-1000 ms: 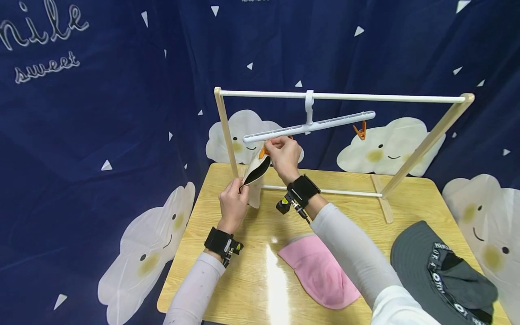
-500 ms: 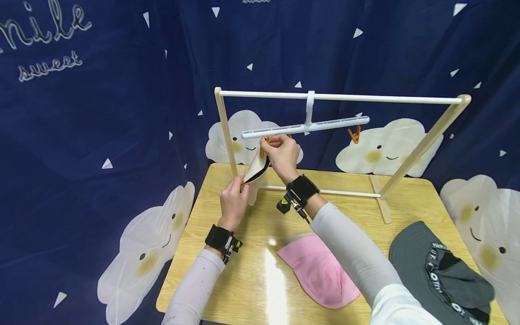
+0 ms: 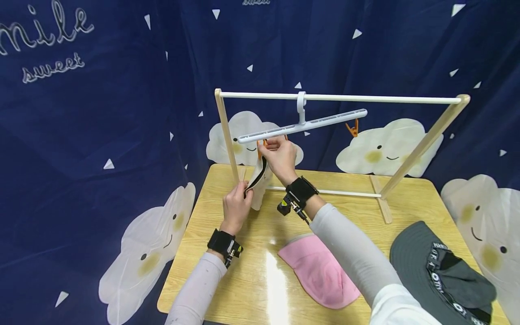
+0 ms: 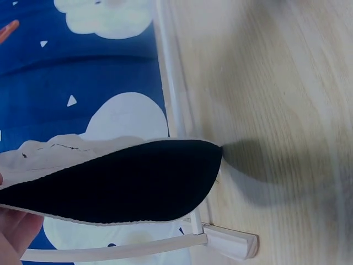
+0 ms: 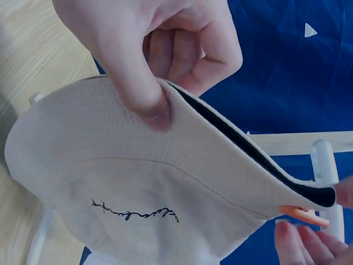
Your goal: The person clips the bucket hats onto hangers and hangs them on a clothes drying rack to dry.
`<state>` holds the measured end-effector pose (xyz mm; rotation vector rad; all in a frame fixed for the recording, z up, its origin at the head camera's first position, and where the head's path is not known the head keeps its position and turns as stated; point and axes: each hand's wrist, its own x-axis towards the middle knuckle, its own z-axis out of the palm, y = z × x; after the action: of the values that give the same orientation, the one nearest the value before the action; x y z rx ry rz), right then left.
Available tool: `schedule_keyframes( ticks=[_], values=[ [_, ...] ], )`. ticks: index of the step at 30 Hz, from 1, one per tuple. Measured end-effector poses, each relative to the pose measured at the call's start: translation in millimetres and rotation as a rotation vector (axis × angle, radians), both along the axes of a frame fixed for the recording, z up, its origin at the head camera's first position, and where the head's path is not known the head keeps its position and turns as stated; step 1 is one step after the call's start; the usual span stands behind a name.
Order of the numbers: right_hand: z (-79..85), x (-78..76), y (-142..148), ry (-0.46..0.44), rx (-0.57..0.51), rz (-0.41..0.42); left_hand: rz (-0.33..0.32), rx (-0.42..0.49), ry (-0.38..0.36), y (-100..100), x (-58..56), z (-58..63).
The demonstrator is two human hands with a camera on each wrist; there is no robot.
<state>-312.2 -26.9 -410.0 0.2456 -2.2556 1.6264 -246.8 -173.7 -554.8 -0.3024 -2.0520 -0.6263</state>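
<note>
Leftmost, the left hand (image 3: 236, 205) is clamped on the edge of the cream hat (image 3: 262, 189), thumb on the lettered side; the hat hangs in the air between both hands, under the left end of the hanger (image 3: 325, 122), its black lining (image 4: 127, 182) gaping in the left wrist view; judged step: fastening the hat by its edge. Suggest a firm left pinch, the hat's weight borne there so the upper corner stays slack for the clip.

Next, the near orange clip (image 3: 259, 151) at that upper corner; the right hand (image 3: 281, 158) has thumb and fingers together on it; whether the clip bites the fabric cannot be told. Best to feed the edge well into the clip's mouth, flat and without a fold, then ease off the fingers gradually; a light tug would test the hold before the left pinch is released.

Further right, the hanger hooks over the rod (image 3: 378, 99), its left end the lower; pressing gently upward, not dragging down, should limit swing. The pink hat (image 3: 321, 271) lies on the table (image 3: 239, 289); the far orange clip (image 3: 354, 128) hangs below the hanger's right end; the dark grey hat (image 3: 418, 266) lies rightmost.
</note>
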Motion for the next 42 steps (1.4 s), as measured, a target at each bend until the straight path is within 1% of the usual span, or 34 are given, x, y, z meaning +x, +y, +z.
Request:
schedule_keyframes(
  ticks=[4,8,12,18,21,25,30,36,39,42],
  values=[
    [-1.1,0.5,0,-0.011,0.034,0.04,-0.002,0.034,-0.047,2,0.9,-0.2],
    [-3.4,0.7,3,-0.014,0.045,0.062,-0.002,0.054,-0.087,4,0.7,2.4],
    [-5.4,3.6,8,-0.016,0.027,0.087,0.0,0.063,-0.091,5,0.4,3.8],
    [-11.6,11.8,23,-0.02,0.001,0.096,0.002,0.075,-0.082,8,3.0,4.4],
    [-15.9,15.3,33,-0.018,0.01,0.094,0.005,0.074,-0.072,9,4.0,5.1],
    [-22.7,18.6,49,-0.007,0.044,0.069,0.002,0.078,-0.061,10,4.5,8.7],
    [-32.5,23.2,71,-0.011,0.056,0.062,-0.013,0.109,-0.033,13,7.4,19.3],
    [-49.2,28.4,99,-0.058,0.018,0.073,-0.03,0.118,0.015,22,10.1,39.8],
    [-58.6,30.3,112,-0.088,0.003,0.084,-0.056,0.12,0.047,27,11.3,51.0],
    [-68.2,32.3,126,-0.115,0.026,0.095,-0.098,0.128,0.064,33,13.0,62.4]
  ],
)
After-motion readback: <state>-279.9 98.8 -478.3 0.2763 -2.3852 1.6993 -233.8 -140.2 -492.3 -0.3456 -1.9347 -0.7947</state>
